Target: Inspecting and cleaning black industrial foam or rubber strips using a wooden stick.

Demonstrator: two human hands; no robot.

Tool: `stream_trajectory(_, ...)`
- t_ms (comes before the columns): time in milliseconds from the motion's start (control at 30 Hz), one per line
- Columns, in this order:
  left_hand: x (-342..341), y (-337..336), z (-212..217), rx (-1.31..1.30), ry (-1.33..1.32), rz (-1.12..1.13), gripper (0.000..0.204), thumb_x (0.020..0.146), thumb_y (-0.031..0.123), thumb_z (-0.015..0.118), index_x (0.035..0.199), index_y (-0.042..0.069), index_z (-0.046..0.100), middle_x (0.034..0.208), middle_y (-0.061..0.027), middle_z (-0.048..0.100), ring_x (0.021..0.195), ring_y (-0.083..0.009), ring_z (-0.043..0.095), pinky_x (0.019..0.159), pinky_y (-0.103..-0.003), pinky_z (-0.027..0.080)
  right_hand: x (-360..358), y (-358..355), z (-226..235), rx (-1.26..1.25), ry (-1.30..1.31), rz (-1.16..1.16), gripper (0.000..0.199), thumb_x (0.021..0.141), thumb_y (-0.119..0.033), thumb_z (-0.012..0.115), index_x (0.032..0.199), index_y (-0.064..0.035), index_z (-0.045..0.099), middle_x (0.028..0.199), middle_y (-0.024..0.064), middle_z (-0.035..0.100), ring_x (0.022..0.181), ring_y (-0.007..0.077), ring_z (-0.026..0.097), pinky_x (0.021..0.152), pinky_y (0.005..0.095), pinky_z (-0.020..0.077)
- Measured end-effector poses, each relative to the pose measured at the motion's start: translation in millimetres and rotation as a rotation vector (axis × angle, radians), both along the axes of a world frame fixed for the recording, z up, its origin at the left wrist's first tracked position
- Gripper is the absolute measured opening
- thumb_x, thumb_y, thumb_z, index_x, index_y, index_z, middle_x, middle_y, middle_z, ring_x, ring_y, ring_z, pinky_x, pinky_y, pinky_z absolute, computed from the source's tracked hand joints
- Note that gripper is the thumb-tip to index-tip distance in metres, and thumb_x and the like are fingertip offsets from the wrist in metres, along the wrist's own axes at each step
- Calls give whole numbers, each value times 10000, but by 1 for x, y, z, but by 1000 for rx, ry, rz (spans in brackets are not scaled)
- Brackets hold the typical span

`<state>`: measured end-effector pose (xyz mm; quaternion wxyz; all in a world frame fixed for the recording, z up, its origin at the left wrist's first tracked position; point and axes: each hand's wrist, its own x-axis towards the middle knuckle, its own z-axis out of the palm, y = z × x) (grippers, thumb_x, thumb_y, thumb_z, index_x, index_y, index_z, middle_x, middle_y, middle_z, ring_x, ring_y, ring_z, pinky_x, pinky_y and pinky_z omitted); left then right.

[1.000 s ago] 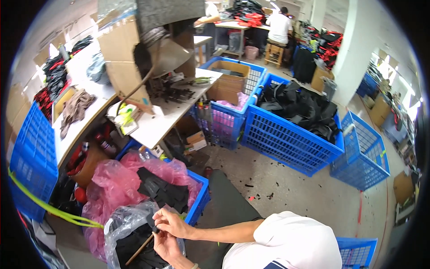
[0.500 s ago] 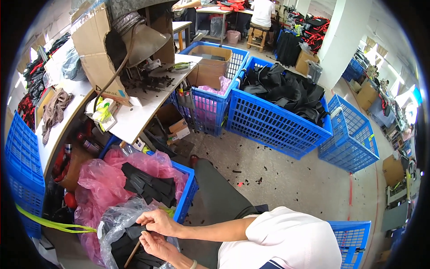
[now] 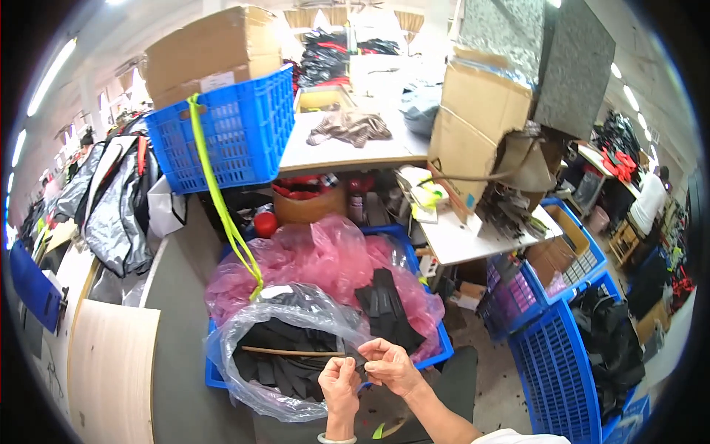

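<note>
In the head view, the left hand and right hand are pinched nearly closed on a small black piece at the clear bag's right edge, presumably for fine control. A yellow-green strap from the blue crate probably keeps the bag's mouth open.

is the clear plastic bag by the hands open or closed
Open: the clear plastic bag has its mouth spread wide, with the rim standing apart all round and black pieces showing inside.
</note>
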<state>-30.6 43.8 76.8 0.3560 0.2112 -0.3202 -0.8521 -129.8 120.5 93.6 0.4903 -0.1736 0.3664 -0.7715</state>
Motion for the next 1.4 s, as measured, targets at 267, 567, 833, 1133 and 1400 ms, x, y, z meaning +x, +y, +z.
stream_trajectory(267,10,-18,5,39,101,-29,173,904,115,575,747,63,522,654,4,540,515,-50,477,470,-194,407,4,-18,-1,-279,-380,359,238,834,-2,600,1071,15,589,630,-18,535,458,30,415,405,195,351)
stream_trajectory(567,9,-24,15,-357,-126,32,161,887,84,575,986,-42,573,757,-104,631,638,-172,637,560,-271,535,-13,-19,6,-41,-38,116,206,810,29,609,1011,70,629,811,134,660,679,172,657,664,292,551)
stream_trajectory(833,-3,-8,16,-589,-415,-113,181,870,6,550,1022,-73,608,772,-121,662,623,-132,639,511,-236,527,-13,3,-10,35,92,-136,167,809,-20,645,967,34,651,789,85,668,610,114,628,594,231,530)
stream_trajectory(1133,-36,5,-17,-1235,-781,98,163,820,-17,529,950,-56,621,710,-111,660,547,-161,643,485,-249,525,-22,13,-29,171,470,-430,135,751,11,694,750,-22,563,657,-10,566,564,34,491,503,180,391)
stream_trajectory(1400,-40,1,13,-259,-431,-312,257,861,2,448,1069,-46,591,723,-86,626,541,-110,593,477,-217,496,-28,10,-9,169,346,-446,145,751,25,678,820,-24,560,713,19,572,559,68,522,482,208,425)
